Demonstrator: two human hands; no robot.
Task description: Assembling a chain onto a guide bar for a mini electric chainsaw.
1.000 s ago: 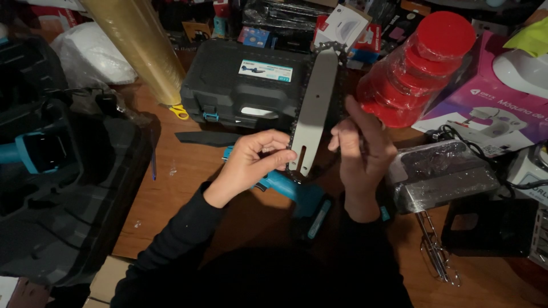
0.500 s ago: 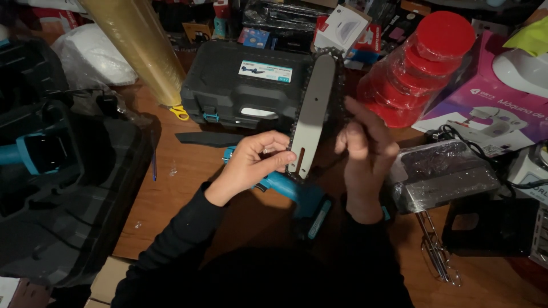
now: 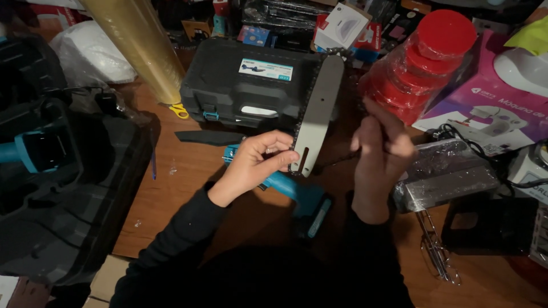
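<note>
Left hand (image 3: 257, 162) pinching the saw bar (image 3: 317, 114), right hand (image 3: 381, 151) pinching its chain (image 3: 337, 159), black case (image 3: 251, 85) behind, red lids (image 3: 422, 63) beside.

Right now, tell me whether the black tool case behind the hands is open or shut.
Shut. The black tool case lies flat with its lid down, handle and blue latch facing the person, just beyond the chainsaw bar.

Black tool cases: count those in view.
2. A closed black case lies behind the saw bar; an open case sits at the left edge. Clutter may hide others.
</note>
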